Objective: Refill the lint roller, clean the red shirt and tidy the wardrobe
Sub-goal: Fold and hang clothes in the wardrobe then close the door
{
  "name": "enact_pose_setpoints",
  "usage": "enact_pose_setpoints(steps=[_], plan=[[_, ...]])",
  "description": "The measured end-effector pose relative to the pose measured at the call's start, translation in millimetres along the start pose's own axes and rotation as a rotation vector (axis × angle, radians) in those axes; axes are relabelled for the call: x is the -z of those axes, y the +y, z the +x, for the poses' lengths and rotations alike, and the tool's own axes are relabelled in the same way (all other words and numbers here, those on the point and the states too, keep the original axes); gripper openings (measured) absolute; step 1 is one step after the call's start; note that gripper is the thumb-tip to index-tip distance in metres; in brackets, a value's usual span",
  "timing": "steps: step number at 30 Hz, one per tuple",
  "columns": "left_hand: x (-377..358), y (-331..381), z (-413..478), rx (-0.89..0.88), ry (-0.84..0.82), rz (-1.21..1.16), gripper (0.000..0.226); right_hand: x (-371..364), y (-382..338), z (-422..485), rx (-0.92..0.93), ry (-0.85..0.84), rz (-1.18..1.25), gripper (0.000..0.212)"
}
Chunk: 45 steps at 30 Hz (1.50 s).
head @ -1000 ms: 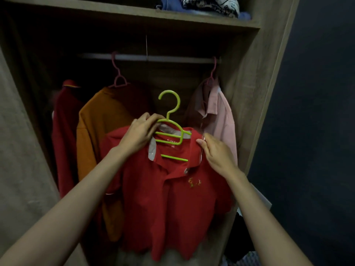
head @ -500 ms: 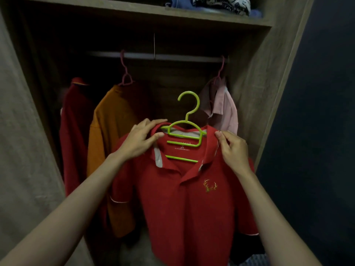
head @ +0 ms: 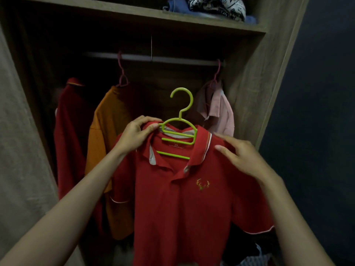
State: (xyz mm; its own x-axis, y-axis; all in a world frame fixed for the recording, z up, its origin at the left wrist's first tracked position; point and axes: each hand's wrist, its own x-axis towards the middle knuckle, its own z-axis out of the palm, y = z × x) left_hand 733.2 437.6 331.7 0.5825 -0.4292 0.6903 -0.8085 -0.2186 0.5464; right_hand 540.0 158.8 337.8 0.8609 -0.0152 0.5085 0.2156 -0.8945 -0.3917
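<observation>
A red polo shirt (head: 184, 204) with a small gold antler logo hangs on a lime-green hanger (head: 180, 121) in front of the open wardrobe. My left hand (head: 136, 134) pinches the shirt's left shoulder and the hanger's end, holding them up below the metal rail (head: 172, 59). Fingers spread, my right hand (head: 240, 156) rests flat against the shirt's right shoulder and grips nothing. The hanger's hook is free in the air, well under the rail. No lint roller is in view.
On the rail hang a dark red shirt (head: 69, 135), an orange shirt (head: 103, 150) on a pink hanger and a pink shirt (head: 221, 114) at the right. Folded clothes (head: 209, 6) lie on the shelf above. Wooden wardrobe side (head: 269, 83) stands to the right, dark clothing at the bottom right.
The shirt on its hanger has shifted right and now hangs straight and flat. My right hand has let go of the collar and opened over the shoulder.
</observation>
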Motion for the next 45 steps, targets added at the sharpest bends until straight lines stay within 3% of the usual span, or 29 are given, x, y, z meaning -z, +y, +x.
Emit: enact_pose_setpoints(steps=[5,15,24,32,38,45], plan=[[-9,15,13,0.001,0.008,-0.028,0.017,16,6,-21,-0.131,-0.105,0.455,0.019],[-30,33,5,-0.042,0.077,0.144,0.039,-2,-9,-41,-0.294,0.24,0.781,0.013],[27,60,-79,-0.135,0.383,0.52,0.038,-56,-45,-25,-0.217,0.422,0.709,0.022],[117,39,-104,-0.169,0.667,0.84,0.054,-118,-92,30,-0.236,0.548,0.616,0.01],[176,-6,-109,-0.049,0.702,0.878,0.074,-158,-130,102,-0.304,0.656,0.523,0.014],[192,-50,-104,-0.086,0.611,0.978,0.084,-171,-153,169,-0.383,0.695,0.412,0.022]])
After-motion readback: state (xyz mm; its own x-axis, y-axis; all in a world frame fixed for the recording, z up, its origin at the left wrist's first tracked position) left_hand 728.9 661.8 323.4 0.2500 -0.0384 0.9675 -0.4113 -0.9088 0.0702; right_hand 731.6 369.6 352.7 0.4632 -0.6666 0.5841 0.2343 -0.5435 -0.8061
